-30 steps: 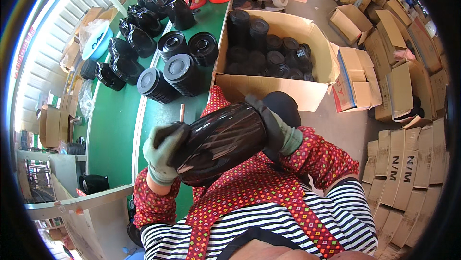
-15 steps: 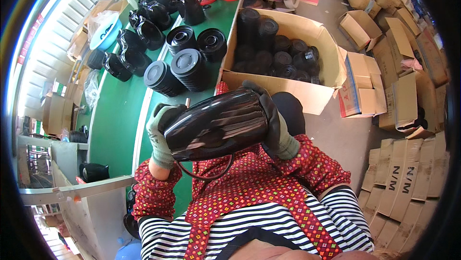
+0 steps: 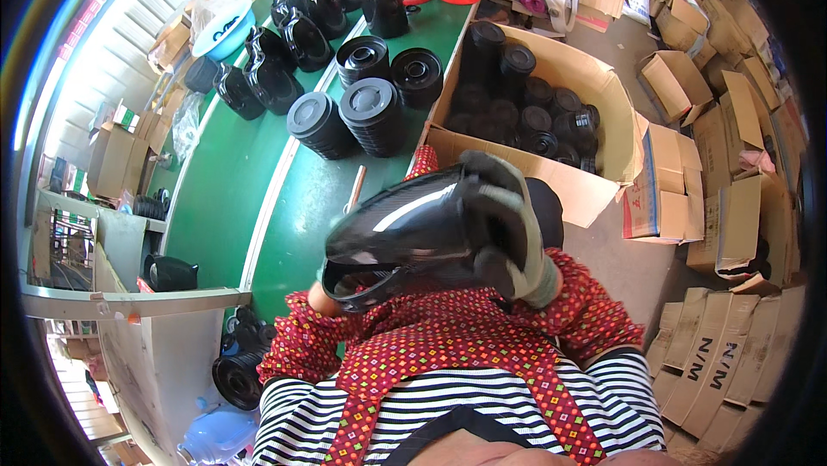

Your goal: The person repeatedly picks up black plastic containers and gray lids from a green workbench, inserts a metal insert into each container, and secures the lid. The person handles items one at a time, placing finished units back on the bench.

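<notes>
A glossy black pitcher [image 3: 405, 225] lies on its side in front of my body, its opening or handle toward the lower left. My right hand [image 3: 521, 233], in a grey-green glove with dark coating, is closed around its right end. My left hand [image 3: 324, 275] is at the pitcher's left end, mostly hidden behind it; only a bit of glove and the wrist show. Beyond the pitcher, stacks of round black lids [image 3: 370, 108] stand on the green table, with two black ring-shaped parts [image 3: 417, 77] behind them.
Several black pitchers [image 3: 306, 35] stand in rows on the green table [image 3: 228, 156]. An open cardboard box [image 3: 616, 113] of black cylindrical parts sits right of the table. A blue basin [image 3: 222, 28] is at the far left; flattened cartons [image 3: 706, 354] pile up at right.
The pitcher has turned in my hands, so its left end now shows a loop or opening. My left hand has slipped mostly behind it, and my right hand has shifted around its end.
</notes>
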Tool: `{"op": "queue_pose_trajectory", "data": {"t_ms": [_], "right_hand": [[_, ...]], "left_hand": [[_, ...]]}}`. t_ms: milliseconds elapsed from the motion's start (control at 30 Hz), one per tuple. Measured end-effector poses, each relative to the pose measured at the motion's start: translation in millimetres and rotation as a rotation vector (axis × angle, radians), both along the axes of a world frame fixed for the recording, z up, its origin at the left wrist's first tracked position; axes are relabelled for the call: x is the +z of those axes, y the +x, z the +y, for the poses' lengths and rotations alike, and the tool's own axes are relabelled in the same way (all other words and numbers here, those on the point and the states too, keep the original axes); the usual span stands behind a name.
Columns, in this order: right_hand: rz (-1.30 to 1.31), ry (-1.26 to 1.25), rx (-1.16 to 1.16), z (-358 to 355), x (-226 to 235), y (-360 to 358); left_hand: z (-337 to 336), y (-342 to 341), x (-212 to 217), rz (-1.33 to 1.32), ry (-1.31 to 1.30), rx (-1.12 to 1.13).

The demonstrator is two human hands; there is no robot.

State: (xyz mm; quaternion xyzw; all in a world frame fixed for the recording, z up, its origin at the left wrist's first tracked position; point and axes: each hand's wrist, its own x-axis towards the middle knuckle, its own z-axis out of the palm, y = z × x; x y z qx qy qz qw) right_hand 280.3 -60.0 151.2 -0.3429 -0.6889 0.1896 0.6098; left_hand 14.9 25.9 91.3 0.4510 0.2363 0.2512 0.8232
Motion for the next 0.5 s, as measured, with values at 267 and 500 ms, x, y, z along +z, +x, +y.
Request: {"op": "queue_pose_trajectory", "data": {"t_ms": [267, 500], "right_hand": [[0.488, -0.390, -0.008, 1, -80, -27], [-0.383, -0.159, 0.151, 28, -2, -37]], "left_hand": [[56, -31, 52, 0.618, 0.812, 0.287], [46, 25, 112, 1.272, 1.259, -0.100]]}}
